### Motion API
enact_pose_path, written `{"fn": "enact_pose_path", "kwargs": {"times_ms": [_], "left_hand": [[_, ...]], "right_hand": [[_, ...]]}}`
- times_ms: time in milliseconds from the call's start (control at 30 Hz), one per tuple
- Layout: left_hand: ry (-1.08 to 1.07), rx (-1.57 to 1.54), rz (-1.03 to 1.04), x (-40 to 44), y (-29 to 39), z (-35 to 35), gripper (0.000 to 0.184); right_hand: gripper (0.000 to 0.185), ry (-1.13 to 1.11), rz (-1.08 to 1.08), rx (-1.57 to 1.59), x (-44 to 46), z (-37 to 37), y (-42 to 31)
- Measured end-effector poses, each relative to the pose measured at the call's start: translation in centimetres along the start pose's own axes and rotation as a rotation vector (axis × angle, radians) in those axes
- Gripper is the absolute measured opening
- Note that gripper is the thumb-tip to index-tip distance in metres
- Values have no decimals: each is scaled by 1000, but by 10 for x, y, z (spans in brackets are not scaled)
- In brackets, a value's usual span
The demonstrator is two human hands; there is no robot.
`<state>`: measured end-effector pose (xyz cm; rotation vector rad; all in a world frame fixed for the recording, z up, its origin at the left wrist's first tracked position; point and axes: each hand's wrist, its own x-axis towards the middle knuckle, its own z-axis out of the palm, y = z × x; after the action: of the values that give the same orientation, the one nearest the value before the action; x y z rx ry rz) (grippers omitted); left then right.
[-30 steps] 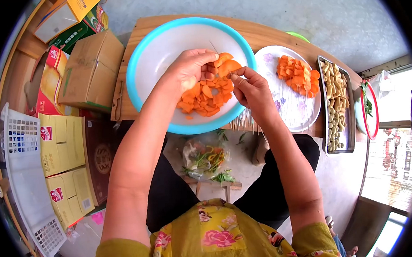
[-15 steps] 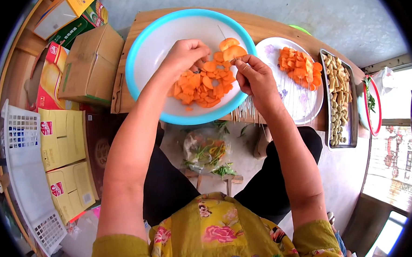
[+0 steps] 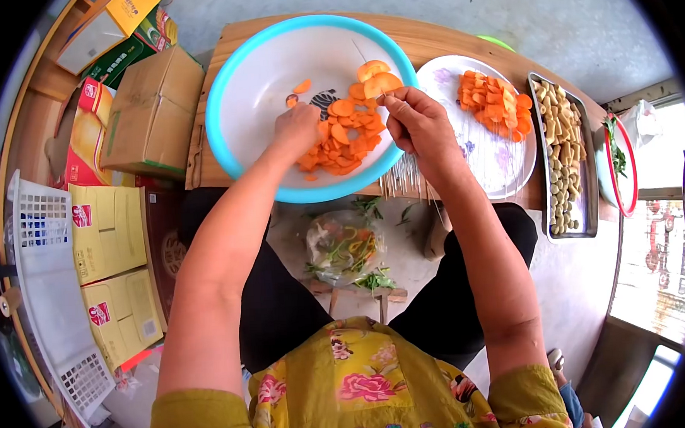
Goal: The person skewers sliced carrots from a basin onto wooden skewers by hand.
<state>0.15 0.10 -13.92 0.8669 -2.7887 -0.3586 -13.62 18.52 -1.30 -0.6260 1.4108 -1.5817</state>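
My right hand point(image 3: 421, 124) pinches a thin skewer that has a few round carrot slices point(image 3: 380, 84) threaded on it. The skewer's bare tip points up and left over the big white basin point(image 3: 253, 64) with a blue rim. Inside the basin, my left hand point(image 3: 298, 127) is closed, knuckles up, at the left side of a pile of loose carrot slices point(image 3: 346, 140). Its fingertips are hidden, so what they hold cannot be seen. Two loose slices point(image 3: 301, 86) lie just beyond that hand. Bare skewers point(image 3: 407, 181) stick out over the table edge beside the basin.
On the wooden table point(image 3: 426, 43), a white plate point(image 3: 448, 77) carries filled carrot skewers point(image 3: 495, 101). A metal tray point(image 3: 588, 201) of tan pieces stands farther right, near a red-rimmed bowl point(image 3: 629, 191). Cartons point(image 3: 147, 108) line the left. A bag of scraps point(image 3: 344, 249) lies below. Another person's foot point(image 3: 555, 358) shows lower right.
My left hand has come down and left onto the carrot pile, uncovering the basin's dark printed pattern and two loose slices. My right hand keeps the skewer at nearly the same spot.
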Motion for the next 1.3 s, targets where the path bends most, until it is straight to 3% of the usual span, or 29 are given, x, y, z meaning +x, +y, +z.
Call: {"fn": "enact_pose_path", "kwargs": {"times_ms": [133,200,333,400,533,600,733,800,833,1067,1300], "left_hand": [[29,13,19,5,4,2,10],[-218,-203,-167,10,15,-15,13],[-279,-100,-155,11,28,-26,18],[-64,75,40,4,31,-15,25],[136,77,92,4,37,-1,24],[-201,-293,-211,15,49,-18,18],[-51,-638,-224,27,47,-26,12],[-122,-1241,-529,31,56,-55,16],[-100,-1309,-494,30,54,-63,21],[-83,-1389,-323,35,35,-92,20],[-70,-1401,-387,34,40,-106,21]], "right_hand": [[15,7,-11,-2,-1,-1,-1],[18,22,-7,-25,-2,0,-1],[15,7,-20,-30,-1,-2,0],[14,6,-20,-48,-1,-1,1],[17,11,-2,-82,-1,3,2],[17,9,-6,-84,-1,3,2],[18,20,5,-94,-4,0,-2],[18,22,24,-127,-7,-1,-5],[18,24,21,-127,-8,-2,-5],[15,5,45,-295,-11,4,-5],[13,-7,66,-313,-5,9,-1]]}}
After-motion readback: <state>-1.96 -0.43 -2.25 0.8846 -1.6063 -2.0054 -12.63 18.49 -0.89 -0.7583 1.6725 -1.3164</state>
